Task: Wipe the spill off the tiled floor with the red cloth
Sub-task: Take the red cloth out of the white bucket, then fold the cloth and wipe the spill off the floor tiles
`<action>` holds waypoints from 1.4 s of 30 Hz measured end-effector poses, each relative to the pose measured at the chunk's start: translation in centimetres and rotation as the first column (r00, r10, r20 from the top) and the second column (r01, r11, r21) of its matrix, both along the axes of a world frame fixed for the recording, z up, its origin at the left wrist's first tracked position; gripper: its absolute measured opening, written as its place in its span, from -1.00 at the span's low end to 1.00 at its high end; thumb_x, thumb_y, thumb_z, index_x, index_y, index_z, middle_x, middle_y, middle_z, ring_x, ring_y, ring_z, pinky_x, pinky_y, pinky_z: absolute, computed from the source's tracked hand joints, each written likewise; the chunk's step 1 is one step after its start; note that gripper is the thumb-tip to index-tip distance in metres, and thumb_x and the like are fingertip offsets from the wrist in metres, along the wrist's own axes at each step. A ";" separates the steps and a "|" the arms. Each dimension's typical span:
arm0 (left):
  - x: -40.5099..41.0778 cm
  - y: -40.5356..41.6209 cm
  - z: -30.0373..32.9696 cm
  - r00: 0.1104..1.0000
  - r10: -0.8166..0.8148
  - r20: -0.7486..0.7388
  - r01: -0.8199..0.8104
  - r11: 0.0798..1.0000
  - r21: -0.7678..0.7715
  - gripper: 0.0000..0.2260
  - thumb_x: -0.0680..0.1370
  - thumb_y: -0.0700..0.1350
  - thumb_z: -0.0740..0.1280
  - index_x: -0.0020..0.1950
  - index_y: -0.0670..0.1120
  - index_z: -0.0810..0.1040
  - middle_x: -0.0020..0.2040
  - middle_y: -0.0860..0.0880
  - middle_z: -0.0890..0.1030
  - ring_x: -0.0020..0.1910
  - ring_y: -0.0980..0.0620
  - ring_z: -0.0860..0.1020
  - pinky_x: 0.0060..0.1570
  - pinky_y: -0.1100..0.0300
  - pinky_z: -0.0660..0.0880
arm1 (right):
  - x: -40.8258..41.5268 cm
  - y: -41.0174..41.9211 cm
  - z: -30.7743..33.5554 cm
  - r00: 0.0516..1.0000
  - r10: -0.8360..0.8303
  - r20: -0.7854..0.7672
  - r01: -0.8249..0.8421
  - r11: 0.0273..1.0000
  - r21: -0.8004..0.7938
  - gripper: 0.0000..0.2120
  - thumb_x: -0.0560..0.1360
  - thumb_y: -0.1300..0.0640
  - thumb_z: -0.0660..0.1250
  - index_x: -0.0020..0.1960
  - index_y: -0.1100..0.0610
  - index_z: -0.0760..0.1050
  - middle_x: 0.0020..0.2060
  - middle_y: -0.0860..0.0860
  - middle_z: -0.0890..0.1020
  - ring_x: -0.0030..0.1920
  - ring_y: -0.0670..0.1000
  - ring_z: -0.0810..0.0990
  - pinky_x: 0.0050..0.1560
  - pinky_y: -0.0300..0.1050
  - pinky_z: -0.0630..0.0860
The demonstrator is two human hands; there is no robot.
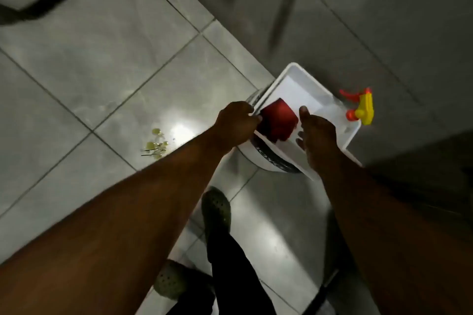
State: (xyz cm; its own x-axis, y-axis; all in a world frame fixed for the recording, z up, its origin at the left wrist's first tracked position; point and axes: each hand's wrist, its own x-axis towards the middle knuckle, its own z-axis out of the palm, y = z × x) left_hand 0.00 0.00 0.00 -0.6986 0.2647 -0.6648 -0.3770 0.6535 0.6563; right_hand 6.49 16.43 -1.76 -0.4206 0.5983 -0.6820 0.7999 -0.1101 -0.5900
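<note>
— Reaching forward and down in the head view, both bare arms stretch over a white rectangular plastic tray (294, 79). Where's the cloth?

— The folded dark-red cloth (277, 121) lies in the tray's near-left part. The left hand (236, 123) sits at the tray's left rim, fingers curled, fingertips touching the cloth's left edge; whether they pinch it I cannot tell.

— And the right hand (316, 135)?

— Just right of the cloth, fingers loosely spread, thumb up, gripping nothing.

— The spill?

— A yellowish-green spill (156, 144) sits on the grey glossy tiled floor (76, 84), left of the tray. A yellow-and-red spray bottle (362, 108) stands at the tray's far-right edge.
</note>
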 end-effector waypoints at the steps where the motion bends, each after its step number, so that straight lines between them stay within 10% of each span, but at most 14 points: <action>1: -0.4 1.5 -1.4 0.999 -0.053 -0.004 0.053 0.999 -0.010 -0.68 0.55 -0.11 0.32 0.26 -0.21 0.53 0.25 -0.17 0.58 0.22 -0.13 0.55 0.13 0.20 0.43 | -0.2 0.5 -1.8 1.000 -0.030 0.006 0.030 1.000 -0.004 -0.51 0.47 -0.20 0.32 0.14 0.20 0.51 0.08 0.11 0.61 0.17 0.18 0.56 0.29 0.18 0.49; 3: -1.0 4.0 -3.8 0.990 -0.137 -0.017 0.136 0.989 -0.048 -0.74 0.56 -0.17 0.29 0.21 -0.20 0.56 0.23 -0.16 0.58 0.20 -0.12 0.56 0.03 0.22 0.41 | -0.6 1.4 -4.8 0.998 -0.063 0.032 0.063 0.998 0.003 -0.62 0.47 -0.16 0.34 -0.05 0.18 0.52 0.01 0.15 0.63 0.12 0.20 0.60 0.25 0.19 0.53; 11: -1.7 10.2 -10.9 0.987 -0.155 0.036 0.158 0.978 -0.137 -0.61 0.62 -0.22 0.18 0.44 -0.24 0.29 0.38 -0.21 0.45 0.35 -0.14 0.45 0.25 0.14 0.42 | -1.3 3.3 -13.7 0.975 -0.102 0.196 0.108 0.994 -0.019 -0.40 0.44 -0.09 0.42 0.26 0.33 0.43 0.09 0.25 0.63 0.05 0.20 0.64 0.17 0.08 0.58; 20: -1.6 12.1 -13.0 0.987 -0.104 0.121 0.116 0.989 -0.095 -0.70 0.58 -0.27 0.21 0.29 -0.31 0.47 0.25 -0.25 0.57 0.21 -0.19 0.57 0.03 0.11 0.57 | -0.9 4.1 -14.0 0.991 -0.121 0.058 0.123 0.992 -0.029 -0.84 0.50 0.24 0.32 0.01 0.32 0.56 -0.24 0.15 0.63 -0.28 0.05 0.60 -0.20 -0.12 0.57; 25: -1.5 10.1 -10.1 0.951 0.159 0.266 -0.182 0.981 0.063 -0.68 0.54 -0.20 0.33 0.28 -0.26 0.48 0.14 -0.20 0.62 -0.03 -0.08 0.58 -0.10 0.17 0.56 | -2.4 4.0 -9.4 0.972 -0.225 -0.060 0.218 0.970 -0.108 -0.76 0.53 0.32 0.22 0.16 0.29 0.54 0.08 0.28 0.65 0.07 0.25 0.65 0.20 0.13 0.57; 32: -0.3 -3.1 -5.9 0.852 0.391 0.347 -0.501 0.802 0.326 -0.72 0.55 -0.16 0.34 0.26 -0.15 0.50 0.12 -0.10 0.67 0.05 -0.08 0.67 0.06 0.06 0.63 | -5.5 -5.4 -4.9 0.963 0.145 -0.228 -0.143 0.989 0.024 -0.81 0.54 0.10 0.29 0.11 0.07 0.58 -0.02 0.00 0.70 -0.01 0.02 0.67 -0.02 -0.11 0.61; 37: 3.2 -14.4 -8.4 0.745 0.570 0.346 -0.653 0.731 0.201 -0.91 0.51 -0.19 0.39 0.00 -0.09 0.55 -0.09 -0.06 0.69 -0.10 -0.03 0.67 -0.11 0.13 0.63 | -3.9 -16.4 -8.6 0.887 0.404 -0.222 -0.415 0.910 -0.002 -0.77 0.56 0.13 0.26 0.17 0.13 0.55 -0.20 -0.06 0.60 -0.27 -0.13 0.57 -0.54 -0.40 0.50; 42: 6.1 -23.8 -13.9 0.736 0.602 0.311 -0.660 0.740 0.128 -0.89 0.49 -0.12 0.42 -0.01 -0.05 0.57 -0.07 -0.05 0.69 -0.11 -0.02 0.64 -0.08 0.11 0.52 | -2.5 -25.0 -14.6 0.848 0.489 -0.203 -0.508 0.860 -0.051 -0.83 0.55 0.19 0.26 0.11 0.15 0.56 -0.27 -0.12 0.53 -0.29 -0.13 0.55 -0.48 -0.26 0.55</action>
State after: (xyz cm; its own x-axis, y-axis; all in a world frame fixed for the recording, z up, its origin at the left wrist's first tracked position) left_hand 6.14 -23.80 -13.94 -0.5869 -0.0257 -0.8092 -0.8089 0.0605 0.5848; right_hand 3.99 -8.60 -16.33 -0.7628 0.2093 -0.6119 0.6462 0.2105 -0.7336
